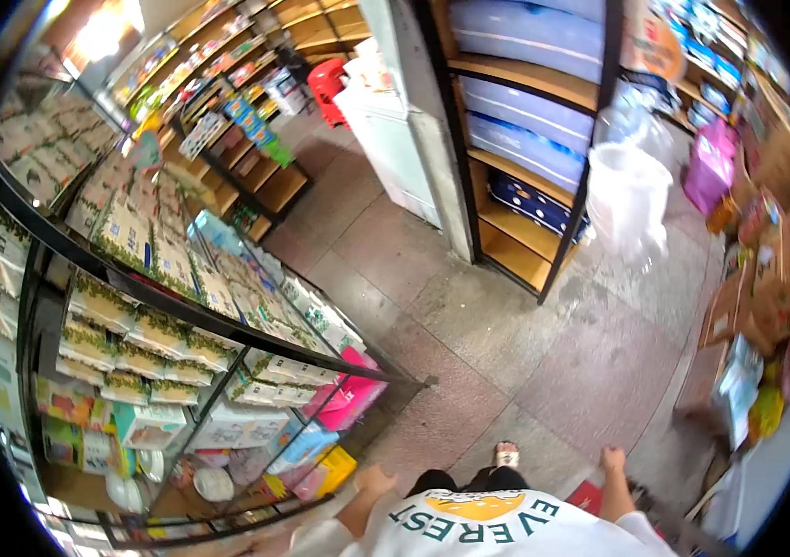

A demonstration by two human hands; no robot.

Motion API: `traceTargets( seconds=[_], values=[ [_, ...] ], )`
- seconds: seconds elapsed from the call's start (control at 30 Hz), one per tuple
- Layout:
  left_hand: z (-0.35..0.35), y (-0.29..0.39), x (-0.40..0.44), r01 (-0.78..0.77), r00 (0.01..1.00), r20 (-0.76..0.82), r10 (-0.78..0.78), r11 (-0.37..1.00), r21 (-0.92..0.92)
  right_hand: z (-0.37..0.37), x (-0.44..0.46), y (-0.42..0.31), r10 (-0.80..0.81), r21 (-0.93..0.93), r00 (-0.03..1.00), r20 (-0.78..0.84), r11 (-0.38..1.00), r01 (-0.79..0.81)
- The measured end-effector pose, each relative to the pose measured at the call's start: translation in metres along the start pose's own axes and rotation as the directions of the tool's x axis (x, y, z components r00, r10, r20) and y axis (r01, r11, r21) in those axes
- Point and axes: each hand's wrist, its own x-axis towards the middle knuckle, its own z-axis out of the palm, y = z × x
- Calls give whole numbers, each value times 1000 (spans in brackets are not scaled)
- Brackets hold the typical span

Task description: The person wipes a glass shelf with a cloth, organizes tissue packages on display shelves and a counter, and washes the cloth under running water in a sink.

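Note:
My left hand hangs beside my body at the lower middle, near the yellow pack on the bottom of the left shelf. It is blurred, and its finger positions are unclear. On the other side my right hand hangs low over the floor, its fingers curled in with nothing visible in them. A red item lies below that hand, partly hidden by my white shirt. One sandalled foot shows on the tiles.
A black-framed shelf with stacked tissue-like packs stands at left. Ahead are a pillar and a rack holding blue packages. A white translucent bag, a pink bag and cardboard boxes line the right. Tiled floor runs between.

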Motion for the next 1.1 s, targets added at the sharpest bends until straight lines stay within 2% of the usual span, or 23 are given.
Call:
traceTargets(
  seconds=[0.03,0.07,0.13,0.17,0.2,0.23,0.27,0.3,0.33,0.4,0.43,0.47,0.53,0.6,0.7,0.73,0.8,0.83,0.9,0.93,1.0,1.07,1.1],
  values=[
    [-17,14,-2,33,998,53,-32,999,-22,14,17,26,49,23,999,17,999,-49],
    [-19,18,3,51,997,59,-48,997,-57,-17,-8,-43,218,130,955,199,960,-246],
    [-22,14,20,75,997,37,-72,995,-69,-55,-42,-173,356,-133,811,464,933,-334],
    [-15,3,37,120,987,119,-109,989,-84,-25,-27,-178,376,-165,768,519,925,-341],
    [-8,-8,54,164,969,205,-142,982,-95,-43,-51,-267,355,-202,775,522,935,-292],
    [-7,-15,65,172,965,219,-144,979,-113,-7,-23,-264,281,-152,715,640,959,-241],
    [-6,-21,78,188,958,241,-157,976,-110,14,-13,-297,130,-135,755,643,989,-56],
    [-8,-21,95,202,952,256,-169,973,-110,46,14,-324,79,-209,700,709,972,102],
    [-10,-19,111,204,953,254,-167,971,-128,90,42,-339,-97,-149,723,683,952,269],
    [-15,-21,133,329,927,287,-242,891,-314,119,56,-432,-378,-38,627,681,837,546],
    [-17,-16,136,301,954,127,-273,884,-359,127,49,-489,-457,21,660,596,831,556],
    [-28,-10,153,305,952,131,-275,878,-369,135,47,-543,-498,39,628,599,801,598],
    [-31,-3,158,494,845,455,-282,736,-463,150,47,-629,-562,60,511,650,709,703],
    [-35,5,150,518,844,437,-312,683,-514,190,60,-701,-611,131,388,690,632,763],
    [-44,21,142,546,837,411,-361,600,-584,218,55,-790,-643,119,321,696,543,831],
    [-50,26,142,555,832,407,-378,565,-611,233,58,-808,-638,121,321,700,549,827],
    [-68,31,158,561,826,400,-397,517,-646,275,65,-833,-598,-56,311,739,405,912],
    [-79,33,168,560,825,393,-406,495,-664,293,68,-845,-589,-56,310,746,409,911],
    [-105,34,194,545,829,371,-419,457,-703,328,74,-872,-307,-170,208,929,144,975],
    [-120,35,209,537,830,359,-426,437,-722,338,73,-889,-297,-168,205,933,145,975],
    [-150,38,243,515,836,337,-433,407,-754,343,54,-936,-155,-176,172,973,-14,984],
    [-184,42,292,486,848,311,-430,392,-781,369,53,-979,-186,-134,126,974,-34,990],
    [-201,43,318,468,856,297,-422,390,-793,370,43,-1011,-171,-143,155,973,84,986]
  ],
)
